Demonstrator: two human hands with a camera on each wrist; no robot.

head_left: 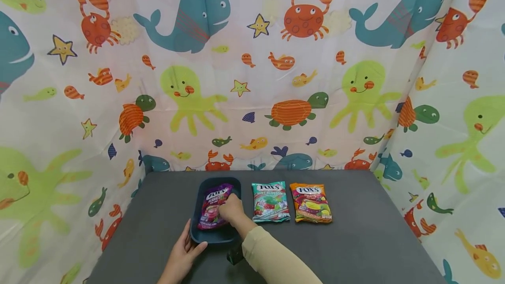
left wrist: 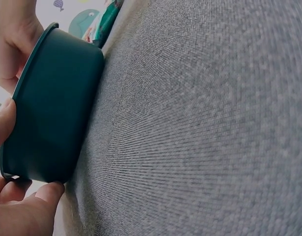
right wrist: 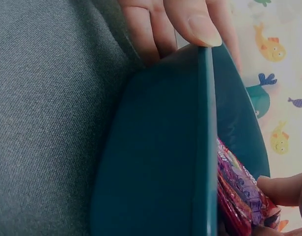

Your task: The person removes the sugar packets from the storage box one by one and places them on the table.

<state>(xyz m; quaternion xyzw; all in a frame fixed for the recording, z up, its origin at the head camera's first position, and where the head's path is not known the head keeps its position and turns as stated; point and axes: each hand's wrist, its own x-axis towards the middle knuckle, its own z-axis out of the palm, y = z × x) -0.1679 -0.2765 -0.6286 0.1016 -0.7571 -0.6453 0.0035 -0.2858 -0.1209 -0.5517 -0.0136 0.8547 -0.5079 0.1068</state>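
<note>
A purple FOX'S Berries candy bag [head_left: 210, 207] lies inside a dark teal plastic tub [head_left: 216, 239], face up and slightly slanted. My right hand [head_left: 232, 210] reaches into the tub and pinches the bag by its right side; in the right wrist view the thumb [right wrist: 281, 191] presses on the wrapper [right wrist: 244, 189]. At the tub's near left corner my left hand [head_left: 183, 251] grips the wall. The left wrist view shows its thumb on the rim and its other fingers against the side of the tub [left wrist: 55, 103].
Right of the tub lies a mint-green FOX'S Mint Blossom bag [head_left: 271, 203], with an orange FOX'S Fruits bag [head_left: 311, 204] beside it. All stand on a grey cloth-covered table [head_left: 367, 240]. A sea-animal printed curtain [head_left: 252, 78] encloses the back and both sides.
</note>
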